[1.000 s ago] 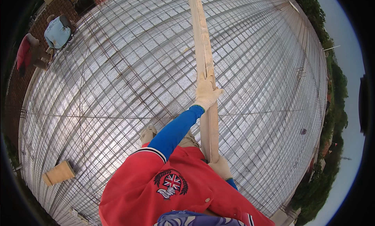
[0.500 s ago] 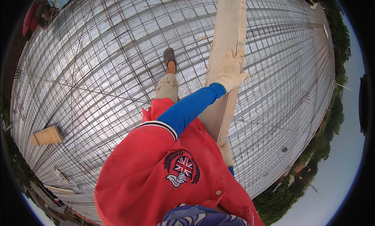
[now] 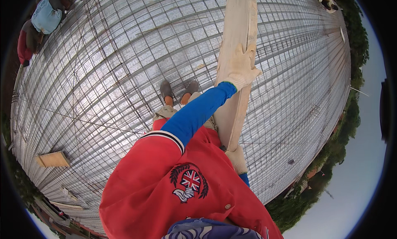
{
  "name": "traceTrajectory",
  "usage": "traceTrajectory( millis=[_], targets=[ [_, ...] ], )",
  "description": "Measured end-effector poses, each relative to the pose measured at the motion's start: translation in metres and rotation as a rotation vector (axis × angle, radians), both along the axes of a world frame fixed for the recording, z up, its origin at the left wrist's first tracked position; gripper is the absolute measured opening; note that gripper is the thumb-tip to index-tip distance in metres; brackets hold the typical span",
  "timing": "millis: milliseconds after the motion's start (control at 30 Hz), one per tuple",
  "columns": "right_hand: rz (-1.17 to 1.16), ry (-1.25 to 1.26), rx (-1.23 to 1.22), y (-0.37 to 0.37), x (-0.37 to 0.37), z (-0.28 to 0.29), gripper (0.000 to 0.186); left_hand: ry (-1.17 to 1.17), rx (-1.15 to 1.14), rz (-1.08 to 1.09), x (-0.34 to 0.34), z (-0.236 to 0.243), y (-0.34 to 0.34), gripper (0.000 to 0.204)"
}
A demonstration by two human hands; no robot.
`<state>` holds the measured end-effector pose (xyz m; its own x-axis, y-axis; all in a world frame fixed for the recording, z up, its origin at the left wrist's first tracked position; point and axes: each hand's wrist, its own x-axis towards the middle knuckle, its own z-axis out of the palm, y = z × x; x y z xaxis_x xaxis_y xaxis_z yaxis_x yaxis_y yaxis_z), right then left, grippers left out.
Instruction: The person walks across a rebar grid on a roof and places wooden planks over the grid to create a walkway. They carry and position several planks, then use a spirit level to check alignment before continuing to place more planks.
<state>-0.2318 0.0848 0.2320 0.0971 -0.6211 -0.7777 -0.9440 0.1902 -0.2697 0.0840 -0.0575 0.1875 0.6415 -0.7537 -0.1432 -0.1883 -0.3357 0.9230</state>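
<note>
A long, pale wooden plank [image 3: 231, 28] runs from my body toward the top of the view. My left hand [image 3: 244, 67], gloved, lies across its upper side with fingers gripping it. My right hand [image 3: 235, 158], also gloved, holds the near end low beside my red jacket and is partly hidden by it. My feet, in grey shoes [image 3: 166, 89], stand together on the steel rebar mesh [image 3: 103, 69], which lies over ribbed silver metal decking [image 3: 289, 106].
At the upper left two co-workers [image 3: 45, 17] crouch at the deck's edge; another person [image 3: 328, 3] is far off at upper right. A small wooden board [image 3: 52, 159] lies on the mesh at left. Trees [image 3: 351, 123] border the curved right edge.
The plank has swung rightward from its position a second ago, with both hands on it. My feet have moved; half a second ago one was stretched forward, now they are side by side.
</note>
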Motion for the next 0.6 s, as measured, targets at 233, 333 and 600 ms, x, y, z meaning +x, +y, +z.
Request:
traceTrajectory(
  millis=[233, 333, 600],
  targets=[
    [0.03, 0.028, 0.052, -0.139, 0.062, -0.017, 0.047, 0.015, 0.037, -0.033, 0.053, -0.016, -0.128, 0.093],
    [0.048, -0.037, -0.032, -0.208, 0.069, -0.045, 0.048, -0.021, 0.06, -0.041, 0.084, -0.018, -0.21, 0.095],
    [-0.006, -0.133, -0.011, -0.348, 0.151, 0.006, 0.056, 0.043, 0.019, -0.004, 0.131, -0.005, -0.35, 0.095]
  ],
)
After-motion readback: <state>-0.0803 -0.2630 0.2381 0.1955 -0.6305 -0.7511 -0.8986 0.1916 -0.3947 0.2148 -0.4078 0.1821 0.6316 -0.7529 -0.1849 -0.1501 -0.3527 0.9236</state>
